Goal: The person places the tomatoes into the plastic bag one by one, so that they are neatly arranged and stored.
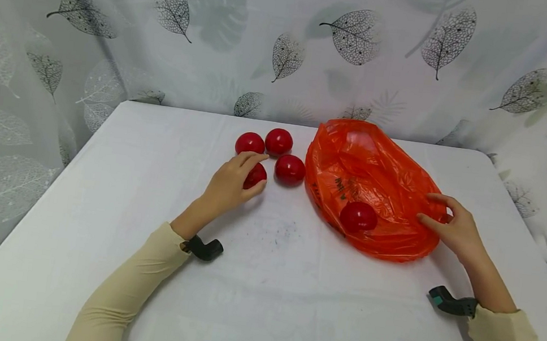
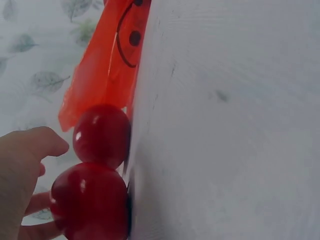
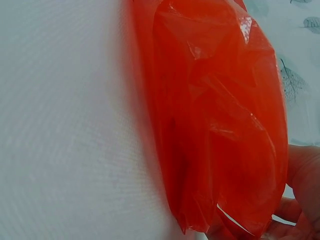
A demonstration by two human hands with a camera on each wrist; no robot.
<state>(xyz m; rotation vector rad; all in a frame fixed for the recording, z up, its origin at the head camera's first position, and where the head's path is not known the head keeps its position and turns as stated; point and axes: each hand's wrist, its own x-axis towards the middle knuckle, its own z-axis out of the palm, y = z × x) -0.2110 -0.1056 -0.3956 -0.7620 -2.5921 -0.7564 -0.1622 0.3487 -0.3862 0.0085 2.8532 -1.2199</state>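
My left hand (image 1: 236, 183) reaches over a glossy red round fruit (image 1: 256, 176), its kind unclear, at the left of a small group. In the left wrist view the fingers pass behind the nearest red fruit (image 2: 90, 202), while the thumb stands apart from it. On the right, my right hand (image 1: 456, 227) pinches the edge of a red-orange plastic bag (image 1: 394, 191), which lies with its mouth spread. One red fruit (image 1: 358, 217) is at the bag's front. The right wrist view shows the crinkled bag (image 3: 220, 115) by the fingers, whose tips are partly hidden.
Three more red fruits (image 1: 279, 142) sit just beyond the left hand, one of them close to the bag's left side. Everything rests on a white table (image 1: 257, 305). A leaf-patterned curtain (image 1: 269, 39) hangs along the back and sides.
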